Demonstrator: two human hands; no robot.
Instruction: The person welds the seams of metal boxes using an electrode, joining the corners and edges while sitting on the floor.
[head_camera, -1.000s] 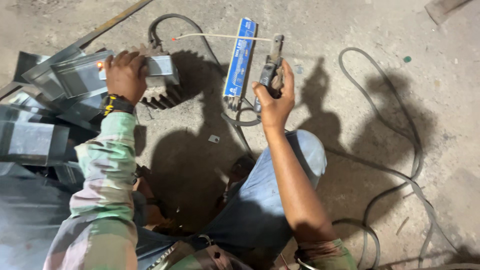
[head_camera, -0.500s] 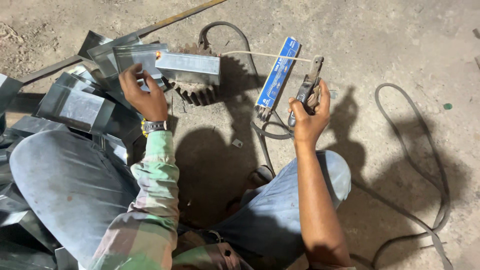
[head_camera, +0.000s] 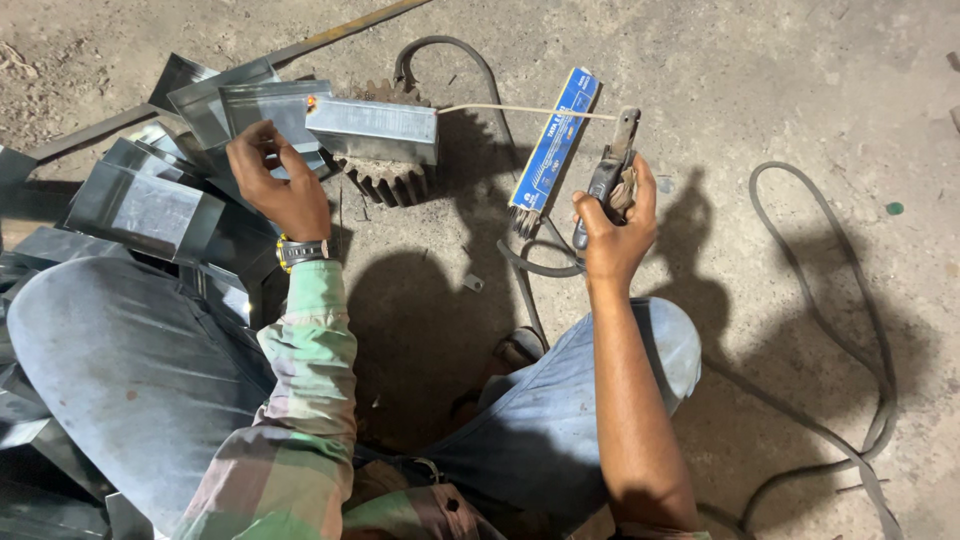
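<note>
Floor: dusty concrete (head_camera: 800, 90); cable (head_camera: 850, 330) looped at right
Right hand (head_camera: 612, 225): fingers wrapped around electrode holder (head_camera: 608, 175)
Left hand (head_camera: 280, 185): fingers curled, loosely spread beside metal channel (head_camera: 372, 130)

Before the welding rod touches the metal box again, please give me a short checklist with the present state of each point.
1. Right hand grips the electrode holder: ok.
2. Welding rod sits clamped in the holder: ok.
3. Rod tip at the metal box: cannot tell if it touches.
4. Left hand steadies the box: not ok, it is beside the box, fingers loose.
5. Box rests on the gear wheel: ok.
6. Cable lies away from the box: ok.
</note>
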